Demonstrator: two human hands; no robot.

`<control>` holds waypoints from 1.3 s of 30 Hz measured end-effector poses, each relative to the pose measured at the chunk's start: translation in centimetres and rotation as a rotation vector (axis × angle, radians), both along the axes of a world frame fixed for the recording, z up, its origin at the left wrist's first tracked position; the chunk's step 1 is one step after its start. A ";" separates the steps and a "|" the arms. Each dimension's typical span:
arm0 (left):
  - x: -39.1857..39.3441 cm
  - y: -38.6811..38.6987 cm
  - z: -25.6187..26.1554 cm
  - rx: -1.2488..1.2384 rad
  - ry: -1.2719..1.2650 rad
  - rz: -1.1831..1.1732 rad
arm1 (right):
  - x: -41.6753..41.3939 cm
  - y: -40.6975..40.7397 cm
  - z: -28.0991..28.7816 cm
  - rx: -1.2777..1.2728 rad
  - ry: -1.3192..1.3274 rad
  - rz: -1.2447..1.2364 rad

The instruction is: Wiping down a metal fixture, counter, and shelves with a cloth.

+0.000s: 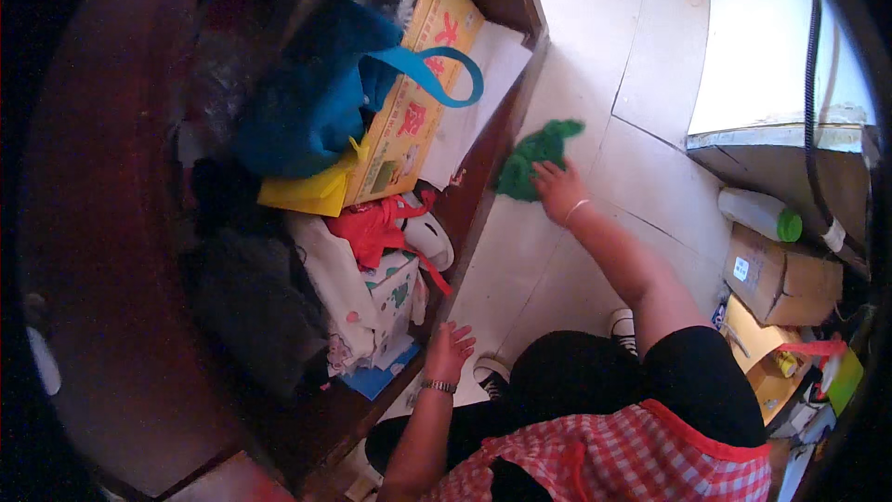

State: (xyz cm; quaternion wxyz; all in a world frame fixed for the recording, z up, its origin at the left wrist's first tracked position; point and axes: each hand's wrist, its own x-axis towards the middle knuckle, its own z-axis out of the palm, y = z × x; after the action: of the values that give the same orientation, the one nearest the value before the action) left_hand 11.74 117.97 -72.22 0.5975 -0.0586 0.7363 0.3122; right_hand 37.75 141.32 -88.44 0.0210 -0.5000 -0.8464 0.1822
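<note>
My right hand (557, 188) rests on the lower right part of a crumpled green cloth (531, 160) that lies on the pale tiled floor beside the cabinet's edge. Whether its fingers pinch the cloth is not clear. Nothing is in my left hand (450, 352), which has its fingers apart near the lower front edge of the dark wooden cabinet (481, 185). Inside the cabinet are a teal fabric bag (320, 84) with a looped strap, a yellow printed cardboard box (418, 94), a yellow bag (306, 188), red fabric (369, 226) and a white patterned bag (383, 300).
To the right stand a brown cardboard box (784, 275), a bottle with a green cap (756, 213) and an open yellow box (749, 341). A dark corrugated hose (812, 97) hangs above them. My shoes (492, 373) are on the floor between cabinet and boxes.
</note>
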 end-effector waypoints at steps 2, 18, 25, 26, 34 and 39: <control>0.1 1.2 -1.1 0.020 -0.020 -0.016 | 0.5 -2.8 -2.0 -0.125 -0.061 -0.027; 3.8 2.9 0.1 -0.033 0.051 -0.310 | 15.9 -1.1 -2.7 0.150 -0.059 -1.135; 3.4 3.5 1.0 -0.059 0.102 -0.466 | 18.6 -18.6 2.0 -0.292 0.069 -0.787; 3.6 3.7 0.8 -0.061 0.091 -0.482 | 19.4 -22.3 2.1 -0.400 0.034 -0.902; 4.5 4.4 -1.0 0.020 0.076 -0.616 | 20.8 -18.6 -4.8 -0.012 0.070 -1.418; 6.6 5.7 1.8 -0.011 0.102 -0.620 | 17.9 -13.3 -1.6 0.106 0.133 -0.951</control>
State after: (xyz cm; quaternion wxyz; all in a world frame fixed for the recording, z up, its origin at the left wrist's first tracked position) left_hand 18.34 123.69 -70.47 0.6260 0.1812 0.7498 0.1140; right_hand 55.67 128.05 -90.01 0.1816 -0.8170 -0.5289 0.1407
